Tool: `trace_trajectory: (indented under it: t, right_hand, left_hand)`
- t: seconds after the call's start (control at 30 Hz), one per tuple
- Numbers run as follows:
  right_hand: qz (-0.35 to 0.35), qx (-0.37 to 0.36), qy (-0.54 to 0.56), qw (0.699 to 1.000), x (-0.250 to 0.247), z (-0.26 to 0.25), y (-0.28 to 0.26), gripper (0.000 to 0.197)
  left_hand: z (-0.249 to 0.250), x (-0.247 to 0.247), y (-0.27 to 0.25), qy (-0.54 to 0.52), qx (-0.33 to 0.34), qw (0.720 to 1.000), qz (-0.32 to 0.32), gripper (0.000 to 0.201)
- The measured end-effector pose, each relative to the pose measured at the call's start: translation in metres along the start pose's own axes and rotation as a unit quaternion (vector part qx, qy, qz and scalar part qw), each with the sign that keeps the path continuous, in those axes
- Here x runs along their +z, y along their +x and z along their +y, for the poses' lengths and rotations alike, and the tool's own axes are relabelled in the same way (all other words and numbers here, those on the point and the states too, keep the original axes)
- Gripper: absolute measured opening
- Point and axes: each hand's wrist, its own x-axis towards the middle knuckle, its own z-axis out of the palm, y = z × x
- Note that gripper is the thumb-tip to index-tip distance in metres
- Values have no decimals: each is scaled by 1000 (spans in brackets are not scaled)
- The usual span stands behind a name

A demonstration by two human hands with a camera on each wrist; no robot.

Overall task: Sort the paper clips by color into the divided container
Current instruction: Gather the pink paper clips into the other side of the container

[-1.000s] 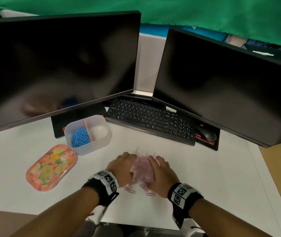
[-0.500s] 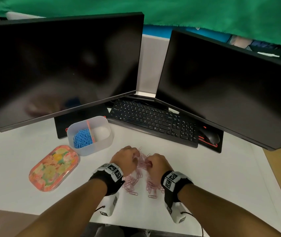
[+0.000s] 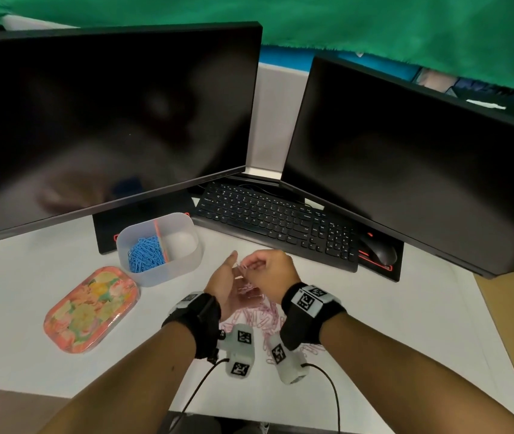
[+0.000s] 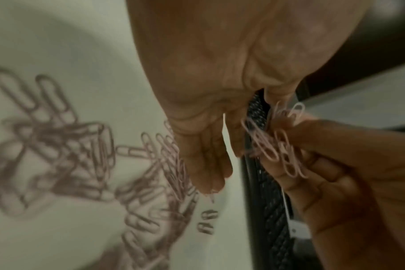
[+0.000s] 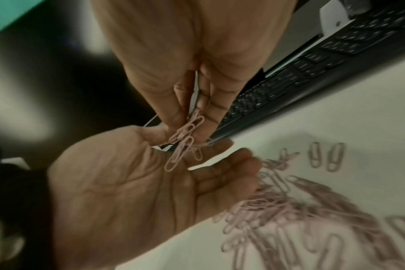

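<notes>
A loose pile of pink paper clips [image 3: 260, 316] lies on the white desk under my wrists. My right hand [image 3: 251, 266] pinches a small bunch of pink clips [image 5: 185, 144] between thumb and fingers, a little above the desk. Beside it, my left hand [image 3: 223, 281] is held flat with its palm [image 5: 127, 191] facing the bunch and its fingers [image 4: 204, 164] straight. The clear divided container [image 3: 194, 261] stands to the left beyond the hands. Blue clips [image 3: 144, 256] fill its left compartment, behind an orange divider [image 3: 161, 239]. Its right compartment [image 3: 182, 242] shows no clips.
A floral lid [image 3: 91, 310] lies on the desk left of the hands. A black keyboard [image 3: 277, 225] and mouse [image 3: 381, 252] sit just behind them, under two dark monitors [image 3: 105, 120]. Wrist camera cables [image 3: 334, 399] hang off the front desk edge.
Both hands, which pressed the pink pile together on the desk, have lifted off it. The right hand came up pinching a bunch of clips and the left hand opened flat beside it.
</notes>
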Motion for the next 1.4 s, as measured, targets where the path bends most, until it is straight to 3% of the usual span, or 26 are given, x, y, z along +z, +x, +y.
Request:
trace_trajectory:
  t: [0.1, 0.23, 0.33, 0.4, 0.53, 0.6, 0.67, 0.8, 0.93, 1.07, 1.2, 1.4]
  right_hand:
    - [-28, -24, -24, 999, 10, -4, 2, 15]
    - [-66, -79, -58, 993, 11, 0, -2, 25]
    - [-41, -71, -46, 996, 0, 4, -1, 33]
    - [-35, -62, -117, 991, -6, 15, 3, 42]
    - [-188, -30, -302, 934, 1, 32, 10, 77]
    - [-247, -45, -360, 899, 9, 36, 12, 85]
    - [-269, -75, -406, 870, 18, 40, 12, 79]
    - [-236, -182, -420, 857, 24, 54, 8, 39]
    - [-208, -201, -412, 864, 20, 68, 9, 30]
    - [-201, -137, -379, 893, 17, 68, 13, 35]
    - [-123, -64, -303, 943, 14, 63, 15, 30]
    - [-36, -9, -154, 987, 0, 47, 12, 25]
  left_hand:
    - [4, 0, -6, -110, -19, 993, -42, 57]
    - [9, -3, -9, -100, 28, 994, 12, 36]
    - [11, -15, -6, -97, 33, 995, 18, 32]
    - [12, -25, -4, -105, 27, 994, 28, 33]
    - [12, -42, -5, -94, 27, 994, 43, 30]
    - [11, -48, -6, -87, 26, 995, 51, 31]
    - [11, -53, -6, -85, 27, 994, 58, 32]
    - [12, -56, -8, -83, 22, 994, 65, 32]
    - [12, -54, -9, -81, 18, 994, 67, 33]
    - [10, -51, -8, -81, 11, 994, 67, 33]
    - [8, -48, -7, -68, 10, 995, 75, 33]
    - [7, -44, -6, -42, 0, 995, 90, 33]
